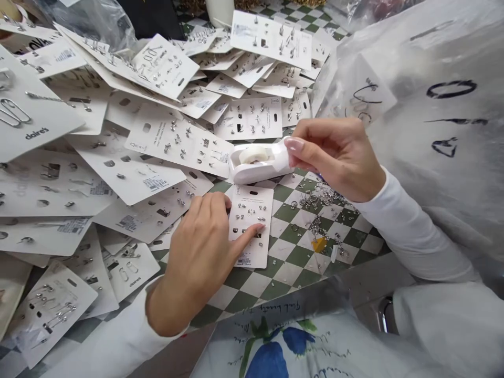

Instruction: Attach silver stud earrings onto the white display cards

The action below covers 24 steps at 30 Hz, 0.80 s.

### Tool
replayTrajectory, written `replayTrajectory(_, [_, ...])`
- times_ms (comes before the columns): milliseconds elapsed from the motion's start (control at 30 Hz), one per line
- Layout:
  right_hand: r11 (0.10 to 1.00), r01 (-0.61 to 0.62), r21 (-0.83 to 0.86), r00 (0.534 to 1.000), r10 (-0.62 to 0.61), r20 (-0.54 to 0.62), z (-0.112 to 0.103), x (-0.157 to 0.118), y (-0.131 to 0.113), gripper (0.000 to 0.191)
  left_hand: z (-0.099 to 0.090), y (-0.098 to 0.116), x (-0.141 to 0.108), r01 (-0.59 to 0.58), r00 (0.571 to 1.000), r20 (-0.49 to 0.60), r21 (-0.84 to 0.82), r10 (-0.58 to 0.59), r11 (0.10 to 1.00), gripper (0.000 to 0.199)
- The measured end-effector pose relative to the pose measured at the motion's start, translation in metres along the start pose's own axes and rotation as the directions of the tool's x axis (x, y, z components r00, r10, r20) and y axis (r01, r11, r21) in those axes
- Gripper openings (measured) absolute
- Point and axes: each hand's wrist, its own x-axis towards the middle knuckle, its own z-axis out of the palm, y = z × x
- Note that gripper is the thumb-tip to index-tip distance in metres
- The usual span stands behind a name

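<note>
A white tape dispenser (255, 173) with a roll of clear tape (252, 154) stands in the middle of the table. My right hand (338, 160) is closed in a pinch at the dispenser's cutting end, thumb against index finger, on what looks like the loose end of the tape. Just below the dispenser lies a white earring card (255, 202) with several small silver studs on it. My left hand (205, 241) holds this card down, its thumb stretched across the lower half and its other fingers curled at the left edge. The undersides of these fingers are hidden.
Many white earring cards (165, 139) are heaped across the left and back. Loose silver jewellery pieces (315, 199) and a small yellow piece (318, 244) lie right of the card. A large clear plastic bag (413, 105) with black marks fills the right side. The checkered table's edge runs in front.
</note>
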Motion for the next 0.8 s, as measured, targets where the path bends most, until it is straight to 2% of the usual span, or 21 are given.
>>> replayTrajectory(100, [1.000, -0.024, 0.013, 0.994, 0.022, 0.103, 0.006, -0.003, 0.000, 0.036, 0.003, -0.001, 0.001, 0.094, 0.995, 0.039, -0.256, -0.087, 0.962, 0.041])
replayTrajectory(200, [0.999, -0.025, -0.029, 0.981, 0.030, 0.194, 0.011, -0.007, 0.000, 0.037, 0.003, -0.001, 0.001, 0.182, 0.983, 0.093, -0.510, -0.156, 0.841, 0.038])
replayTrajectory(267, [0.999, 0.015, -0.029, 0.968, -0.007, 0.251, 0.015, -0.009, 0.001, 0.034, 0.002, 0.000, 0.001, 0.249, 0.969, 0.182, -0.704, -0.169, 0.665, 0.033])
replayTrajectory(367, [0.998, 0.054, -0.019, 0.949, -0.045, 0.312, 0.020, -0.012, 0.003, 0.028, -0.002, 0.002, 0.004, 0.380, 0.923, 0.375, -0.863, -0.083, 0.334, 0.027])
replayTrajectory(433, [0.997, 0.065, -0.033, 0.944, -0.051, 0.325, 0.021, -0.012, 0.003, 0.027, -0.003, 0.004, 0.007, 0.412, 0.909, 0.417, -0.882, -0.030, 0.227, 0.023])
replayTrajectory(500, [0.997, 0.067, -0.048, 0.942, -0.047, 0.333, 0.022, -0.012, 0.003, 0.027, -0.004, 0.006, 0.008, 0.378, 0.924, 0.380, -0.901, -0.031, 0.214, 0.018])
replayTrajectory(667, [0.995, 0.051, -0.090, 0.920, -0.011, 0.391, 0.020, -0.012, 0.002, 0.025, 0.002, 0.013, 0.005, 0.291, 0.957, 0.279, -0.911, -0.082, 0.292, 0.018])
replayTrajectory(800, [0.987, 0.085, -0.135, 0.909, -0.021, 0.416, 0.020, -0.011, 0.005, 0.024, 0.009, 0.012, 0.002, 0.302, 0.953, 0.302, -0.931, -0.029, 0.204, 0.012])
